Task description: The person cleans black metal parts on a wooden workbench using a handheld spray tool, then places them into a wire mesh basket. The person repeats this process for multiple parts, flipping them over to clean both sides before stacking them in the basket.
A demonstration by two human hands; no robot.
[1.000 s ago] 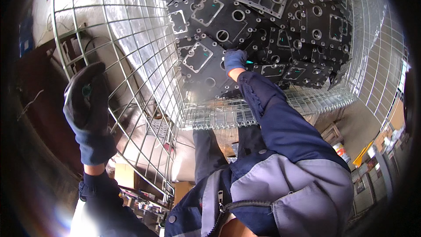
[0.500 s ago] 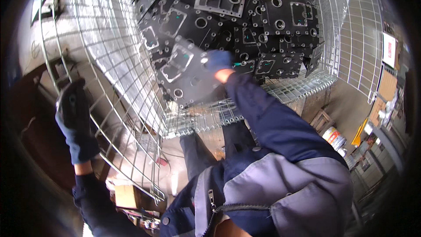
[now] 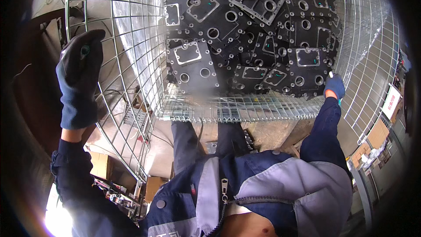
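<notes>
My right hand (image 3: pixel 334 86), in a blue glove, is at the front right corner of a wire mesh cage. It is closed on a slim marker (image 3: pixel 331 74) with a white tip; a bit of green shows below the fist. My left hand (image 3: pixel 79 81), gloved in blue and black, is closed beside the edge of the left mesh panel (image 3: pixel 115 30). A small hollow round piece, like a cap (image 3: pixel 84 51), shows in its grip. Black metal plates (image 3: pixel 263 46) with round holes and bare-metal rectangular outlines fill the cage. Several carry green marks. One greyish plate (image 3: pixel 195 63) lies at the near left, its lower edge blurred.
The cage's front mesh rim (image 3: pixel 237 113) runs between my body and the plates. The right mesh wall (image 3: pixel 372 61) leans outward. Beyond it are a white sign (image 3: pixel 391 101) and cardboard (image 3: pixel 378 134). Boxes (image 3: pixel 100 165) and clutter stand at the lower left.
My right hand has moved from above the near-left plates to the right front corner. My left hand stays by the left panel. The whole view has shifted a little.
</notes>
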